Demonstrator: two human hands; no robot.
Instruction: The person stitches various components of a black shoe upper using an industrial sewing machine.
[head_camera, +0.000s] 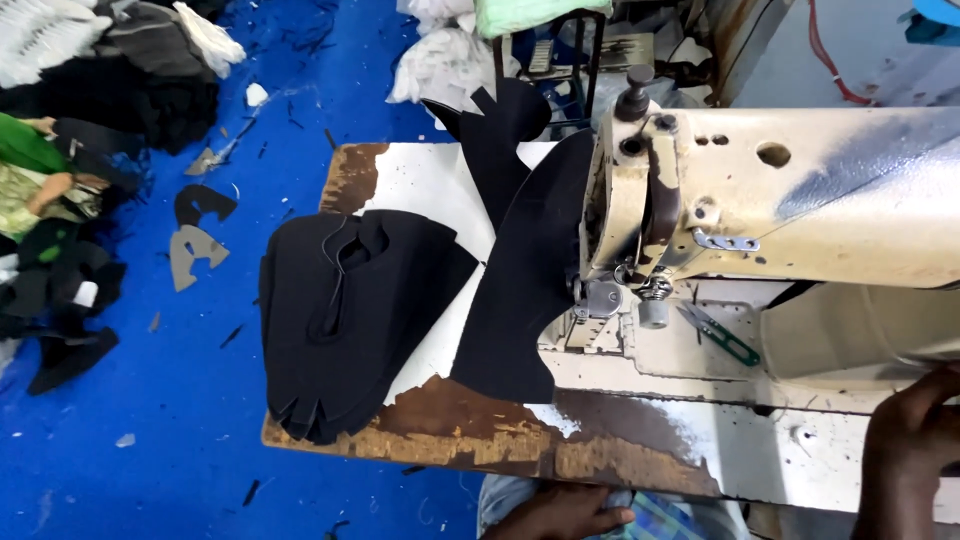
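Fabric in black lies under the head of a cream sewing machine (800, 190): one cut piece (520, 290) runs from the needle area toward the near table edge. A stack of black pieces (350, 320) sits to its left on the worn white table (420, 185). The left hand (565, 515) rests low at the near edge, fingers loosely spread, holding nothing. The right hand (915, 440) lies at the near right by the machine base; its grip cannot be told. Green-handled thread snips (722, 335) lie on the machine bed.
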